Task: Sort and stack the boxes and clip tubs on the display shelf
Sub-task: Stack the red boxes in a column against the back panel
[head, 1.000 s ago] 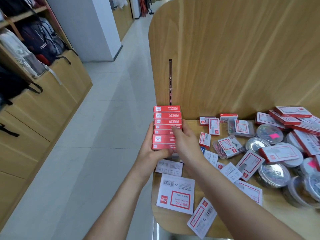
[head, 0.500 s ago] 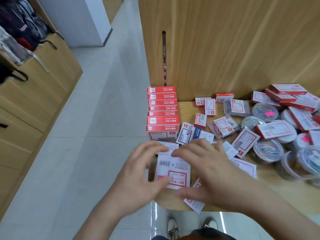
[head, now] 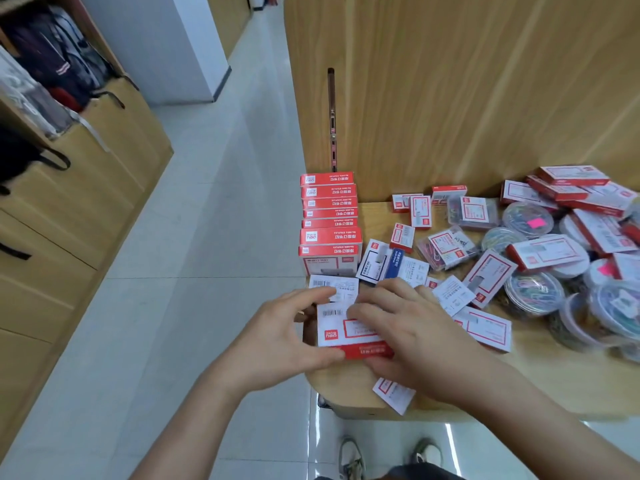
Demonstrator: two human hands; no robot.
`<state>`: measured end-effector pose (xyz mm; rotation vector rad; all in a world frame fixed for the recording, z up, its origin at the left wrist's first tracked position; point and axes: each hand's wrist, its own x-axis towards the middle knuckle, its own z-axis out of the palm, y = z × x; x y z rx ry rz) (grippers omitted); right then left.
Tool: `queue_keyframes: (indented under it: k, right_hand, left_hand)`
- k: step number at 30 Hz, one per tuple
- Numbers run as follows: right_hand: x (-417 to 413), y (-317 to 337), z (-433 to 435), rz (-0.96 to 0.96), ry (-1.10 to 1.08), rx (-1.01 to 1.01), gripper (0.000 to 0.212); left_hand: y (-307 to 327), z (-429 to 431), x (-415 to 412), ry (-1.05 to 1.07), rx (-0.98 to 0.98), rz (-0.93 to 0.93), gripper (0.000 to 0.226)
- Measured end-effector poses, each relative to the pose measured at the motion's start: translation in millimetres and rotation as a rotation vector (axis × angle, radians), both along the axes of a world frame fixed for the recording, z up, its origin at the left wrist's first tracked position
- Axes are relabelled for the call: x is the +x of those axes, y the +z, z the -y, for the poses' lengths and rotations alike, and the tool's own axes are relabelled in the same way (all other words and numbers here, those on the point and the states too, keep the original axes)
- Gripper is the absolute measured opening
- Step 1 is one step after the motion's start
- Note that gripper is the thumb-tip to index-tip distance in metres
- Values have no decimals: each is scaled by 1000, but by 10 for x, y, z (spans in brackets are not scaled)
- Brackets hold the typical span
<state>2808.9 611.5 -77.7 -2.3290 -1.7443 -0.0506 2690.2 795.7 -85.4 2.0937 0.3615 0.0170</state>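
Two hands, the left hand (head: pixel 277 337) and right hand (head: pixel 410 336), have left the red stack (head: pixel 329 220) at frame centre and now curl around a white-and-red box (head: pixel 336 327) low-centre on the shelf (head: pixel 346 386), probably the next to stack.

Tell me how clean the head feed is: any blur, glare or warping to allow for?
Head view: the left hand, right hand and the white-and-red box they hold are softly motion-blurred; the red stack is sharp; the clip tubs at the right edge smear; the wide lens bows the wooden panel; glare streaks the floor under the shelf.
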Motion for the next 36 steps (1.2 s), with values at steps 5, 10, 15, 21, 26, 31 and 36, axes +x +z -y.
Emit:
queue_keyframes:
  k: [5,10,15,21,26,31,36]
  right_hand:
    - [113,23,64,-457,-133,210,37]
    - [192,135,42,-891,-343,495,19]
    - [286,293,-22,-1025,-349,513,18]
    - [263,300,-163,-758,-300,412,35]
    - [143,237,-256,-776,-266,419,24]
    - [-38,218,-321,-1271,-191,520,24]
    - [86,228,-227,-608,-292,443,39]
  left_hand:
    - [-81,-20,-3,177,-271,125,53]
    - [-261,18,-8,102,185,129,48]
    - [-352,117,-99,16,543,206,37]
    - [-328,316,-311,13,442,279,30]
    - [-180,377,-263,447,6,315,33]
    - [58,358,-30,514,-526,393,49]
    - [185,58,-52,377,-31,401,44]
